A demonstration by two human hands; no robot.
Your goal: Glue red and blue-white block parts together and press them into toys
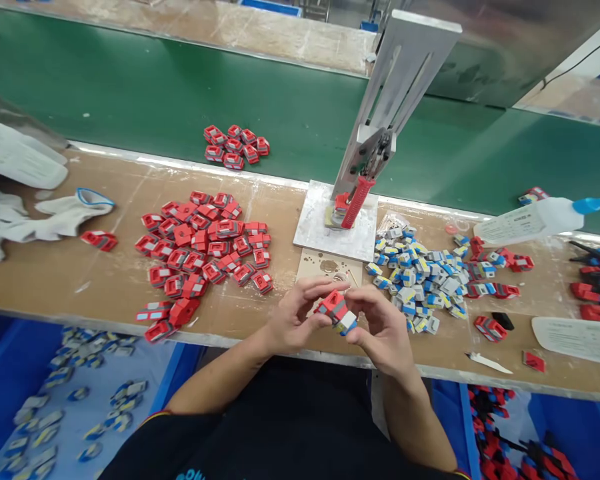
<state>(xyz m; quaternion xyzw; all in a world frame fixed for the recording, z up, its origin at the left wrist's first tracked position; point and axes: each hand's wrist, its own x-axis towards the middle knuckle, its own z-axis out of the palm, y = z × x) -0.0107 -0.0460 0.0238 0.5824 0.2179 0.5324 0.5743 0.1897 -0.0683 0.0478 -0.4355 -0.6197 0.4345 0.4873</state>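
1. We're holding one part (336,312) between both hands, just in front of the press (360,193), over the bench's near edge.
2. Left hand (293,320) is pinching the part's red end, thumb and fingertips closed on it.
3. Right hand (380,327) is pinching the white-and-blue end, fingers curled over the top.
4. The press is standing on a white plate (315,230) at the back of the bench (105,287), red handle angled down.
5. Left of the press, a red pile (200,250) is lying spread on the bench; a smaller red batch (236,147) is sitting behind it on the green belt (130,93).
6. Right of the press, a pile of blue-white pieces (420,280) is lying, with a few red parts mixed in at its right side.
7. Further right of the press, a bottle (535,220) is lying on its side, blue tip pointing away from the press.
8. Far left of the press, white gloves (55,217) are lying on the bench, one red part just beside them.
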